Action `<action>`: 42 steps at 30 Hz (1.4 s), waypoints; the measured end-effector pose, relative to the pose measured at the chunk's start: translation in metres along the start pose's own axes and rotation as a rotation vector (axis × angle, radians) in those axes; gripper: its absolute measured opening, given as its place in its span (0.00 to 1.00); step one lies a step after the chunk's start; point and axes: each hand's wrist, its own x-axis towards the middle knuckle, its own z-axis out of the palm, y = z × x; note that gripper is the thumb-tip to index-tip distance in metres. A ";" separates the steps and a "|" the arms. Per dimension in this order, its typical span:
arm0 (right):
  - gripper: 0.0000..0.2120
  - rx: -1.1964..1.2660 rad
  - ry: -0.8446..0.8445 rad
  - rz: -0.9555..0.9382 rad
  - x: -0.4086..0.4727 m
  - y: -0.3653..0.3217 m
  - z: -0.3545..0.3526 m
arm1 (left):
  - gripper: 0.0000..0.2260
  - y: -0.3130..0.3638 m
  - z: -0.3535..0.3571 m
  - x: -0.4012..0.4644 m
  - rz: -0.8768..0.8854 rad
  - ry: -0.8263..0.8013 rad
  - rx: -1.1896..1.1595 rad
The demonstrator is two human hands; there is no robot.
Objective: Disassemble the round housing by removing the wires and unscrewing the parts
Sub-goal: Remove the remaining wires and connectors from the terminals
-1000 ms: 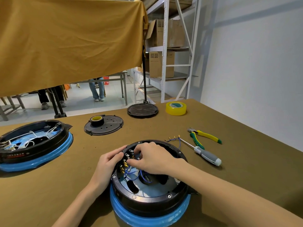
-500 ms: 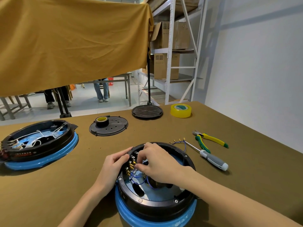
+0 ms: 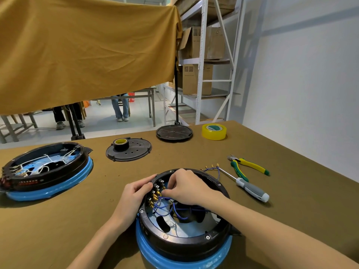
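Round housing (image 3: 182, 237) holds blue wires (image 3: 165, 205), brass terminals (image 3: 155, 197).

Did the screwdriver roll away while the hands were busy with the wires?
No. The screwdriver still lies beside the yellow-green pliers, its tip by the loose wire bundle; only the camera shifted.

black housing (image 3: 186, 241), blue wires (image 3: 165, 205), yellow tape (image 3: 214, 132)
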 end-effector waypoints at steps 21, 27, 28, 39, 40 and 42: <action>0.09 -0.198 0.174 -0.268 -0.025 0.010 -0.008 | 0.14 0.004 0.001 -0.003 0.013 -0.023 0.023; 0.10 -0.105 -0.025 -0.292 -0.028 0.017 -0.032 | 0.14 0.006 0.002 -0.003 0.021 -0.013 0.045; 0.10 -0.159 -0.075 -0.303 -0.029 0.018 -0.035 | 0.14 0.006 0.001 -0.003 0.028 -0.013 0.054; 0.08 -0.030 0.355 -0.322 -0.029 0.016 -0.045 | 0.14 0.004 -0.024 0.008 0.088 0.129 0.086; 0.07 -0.007 0.442 -0.305 -0.029 0.017 -0.043 | 0.14 0.002 -0.027 0.009 0.076 0.150 0.064; 0.04 0.026 0.523 -0.263 -0.032 0.021 -0.042 | 0.14 -0.001 -0.033 0.011 0.053 0.158 0.028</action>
